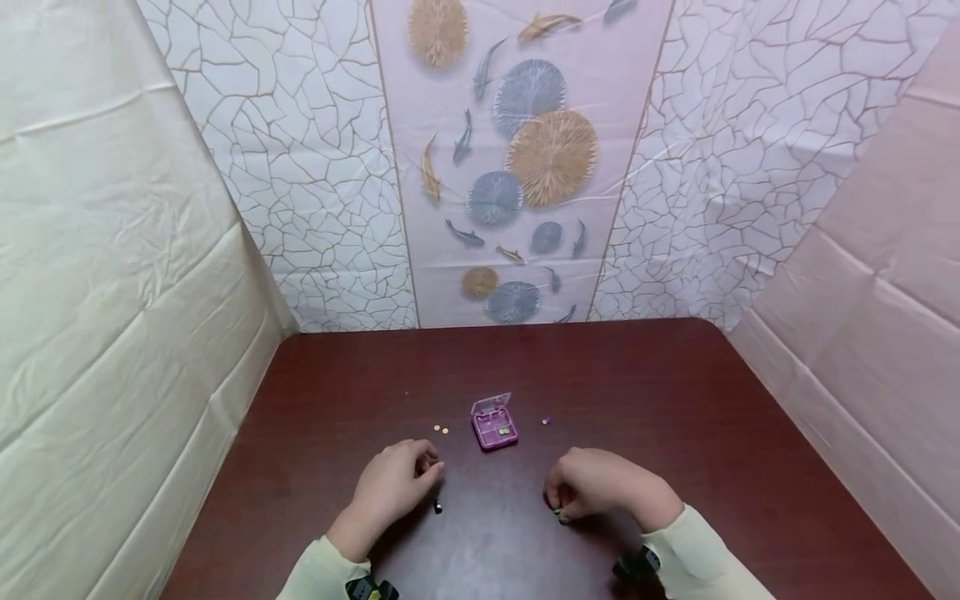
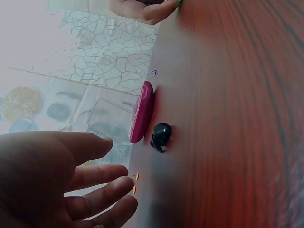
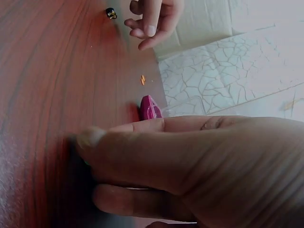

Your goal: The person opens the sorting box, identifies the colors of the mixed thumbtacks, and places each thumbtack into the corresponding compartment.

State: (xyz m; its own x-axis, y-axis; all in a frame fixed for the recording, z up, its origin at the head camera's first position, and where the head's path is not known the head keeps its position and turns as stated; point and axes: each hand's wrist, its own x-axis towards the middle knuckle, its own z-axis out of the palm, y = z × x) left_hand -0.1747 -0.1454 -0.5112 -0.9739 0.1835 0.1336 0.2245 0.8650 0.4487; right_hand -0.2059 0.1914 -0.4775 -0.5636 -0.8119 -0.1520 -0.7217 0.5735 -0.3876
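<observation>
Left hand [image 1: 393, 483] over table [image 1: 637, 392] (patterned backdrop [image 1: 525, 167])

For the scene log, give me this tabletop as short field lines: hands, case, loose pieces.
Left hand: empty, near a small black object
Right hand: pinching a small green item
Case: purple, clear lid raised, two yellowish pieces inside
Left of case, head view: two yellowish-orange pieces
Right of case, head view: small purple piece
Surface: dark reddish table
</observation>
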